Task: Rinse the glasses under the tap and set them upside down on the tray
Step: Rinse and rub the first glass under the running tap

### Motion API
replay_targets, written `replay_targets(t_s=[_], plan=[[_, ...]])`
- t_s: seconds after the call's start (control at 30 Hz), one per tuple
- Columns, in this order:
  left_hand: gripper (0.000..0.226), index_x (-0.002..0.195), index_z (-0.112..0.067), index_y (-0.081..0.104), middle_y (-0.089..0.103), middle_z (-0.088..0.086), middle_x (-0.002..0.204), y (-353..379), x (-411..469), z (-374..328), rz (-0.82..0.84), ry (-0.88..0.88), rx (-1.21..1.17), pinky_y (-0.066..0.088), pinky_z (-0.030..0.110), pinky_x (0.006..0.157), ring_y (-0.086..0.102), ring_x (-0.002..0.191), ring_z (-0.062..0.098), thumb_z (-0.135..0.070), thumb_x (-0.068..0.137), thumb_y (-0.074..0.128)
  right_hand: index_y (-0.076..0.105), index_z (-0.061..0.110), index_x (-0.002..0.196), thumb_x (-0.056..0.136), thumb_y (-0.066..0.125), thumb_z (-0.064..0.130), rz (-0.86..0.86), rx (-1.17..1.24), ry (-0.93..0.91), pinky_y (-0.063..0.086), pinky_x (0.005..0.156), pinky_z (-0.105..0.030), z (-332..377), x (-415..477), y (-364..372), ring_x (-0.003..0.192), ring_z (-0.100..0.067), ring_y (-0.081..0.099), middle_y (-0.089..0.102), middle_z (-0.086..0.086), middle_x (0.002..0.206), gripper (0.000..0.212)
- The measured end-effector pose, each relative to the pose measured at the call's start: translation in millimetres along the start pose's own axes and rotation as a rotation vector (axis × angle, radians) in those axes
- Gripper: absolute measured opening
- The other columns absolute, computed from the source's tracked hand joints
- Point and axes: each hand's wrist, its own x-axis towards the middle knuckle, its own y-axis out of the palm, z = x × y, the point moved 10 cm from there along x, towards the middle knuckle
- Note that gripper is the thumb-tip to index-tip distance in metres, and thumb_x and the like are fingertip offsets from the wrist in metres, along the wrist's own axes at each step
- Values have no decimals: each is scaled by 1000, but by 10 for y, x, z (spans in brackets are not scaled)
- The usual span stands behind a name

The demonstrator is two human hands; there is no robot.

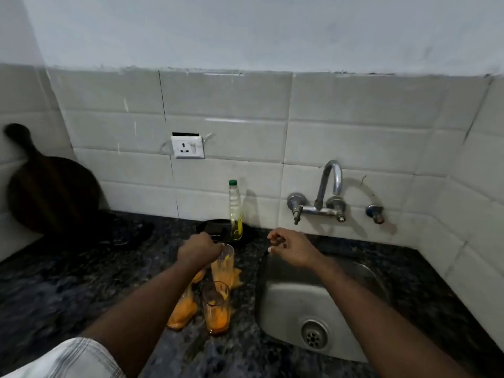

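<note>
Two clear glasses smeared with orange residue stand on the dark granite counter left of the sink. My left hand (199, 251) grips the rim of the far glass (225, 264). The near glass (216, 309) stands alone, with orange at its bottom. My right hand (289, 248) hovers over the sink's back left corner, fingers loosely curled, holding nothing. The steel sink (286, 298) is dry and the wall tap (330, 181) above it is not running. A dark round tray (218, 227) lies behind the glasses by the wall.
Orange peels (182, 309) lie on the counter around the glasses. A bottle with yellow liquid and a green cap (235, 211) stands on the dark tray. A dark round board (46, 186) leans on the wall at the left. A wall socket (188, 147) sits above the counter.
</note>
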Motion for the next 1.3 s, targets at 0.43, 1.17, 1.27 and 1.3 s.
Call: replay_targets(t_s=[0.43, 1.17, 1.27, 1.3], plan=[[29, 69, -6, 61, 66, 5, 58, 568, 607, 94, 156, -57, -7, 54, 25, 47, 66, 48, 15, -15, 93, 49, 56, 24, 132, 85, 73, 22, 200, 90, 108, 50, 87, -26, -440, 381, 755, 104, -14, 60, 61, 1, 124, 50], [55, 88, -3, 63, 67, 13, 86, 1339, 912, -2502, 158, 60, -461, 45, 30, 67, 59, 72, 25, -57, 93, 53, 57, 21, 120, 54, 94, 30, -331, 304, 192, 57, 82, -28, -1812, 193, -1274, 95, -9, 68, 70, 6, 104, 76], [45, 91, -5, 60, 66, 17, 92, 1213, 1015, -2586, -53, 131, -281, 40, 30, 64, 60, 80, 29, -49, 96, 52, 54, 21, 126, 53, 94, 38, -348, 264, 192, 58, 83, -28, -1823, 284, -1317, 94, -6, 68, 70, 7, 105, 85], [48, 94, -2, 61, 67, 20, 95, 1187, 1052, -2557, -90, 127, -263, 40, 30, 64, 63, 83, 33, -49, 97, 51, 53, 22, 126, 54, 93, 38, -355, 268, 202, 58, 83, -27, -1833, 310, -1308, 94, -6, 67, 69, 7, 107, 85]])
